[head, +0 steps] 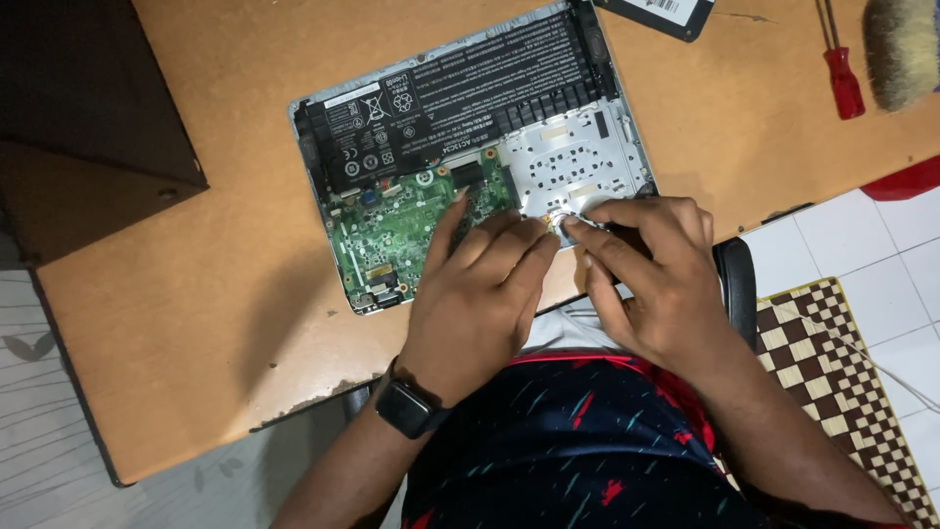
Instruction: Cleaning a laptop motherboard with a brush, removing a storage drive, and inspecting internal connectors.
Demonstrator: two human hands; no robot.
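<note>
Nearest the camera is the person's dark patterned shirt with red marks (587, 441), and just above it the two hands meet over an opened laptop.

The right hand (651, 279) has thumb and forefinger pinched shut on a small silvery part (556, 221) at the near edge of the laptop's innards, beside the pale metal plate (573, 162). It may be a coin cell or a connector; the fingers hide too much of it to say which. The left hand (480, 294), with a dark watch (409, 407) on its wrist, lies over the green circuit board (392, 230), fingertips closed in against the same small part, steadying it more than gripping.

That part looks light, stiff and slippery, and the board around it is fragile; the edges of the part seem the safest place to hold, away from the soldered components.

The open laptop shell (318, 186) acts as a shallow tray: it holds the long black battery (460, 83) along its far side, the circuit board at the left and the metal plate at the right. It lies on a wooden table (196, 323). Well apart, at the far right, lie a red-handled screwdriver (844, 83) and a brush (901, 49).
</note>
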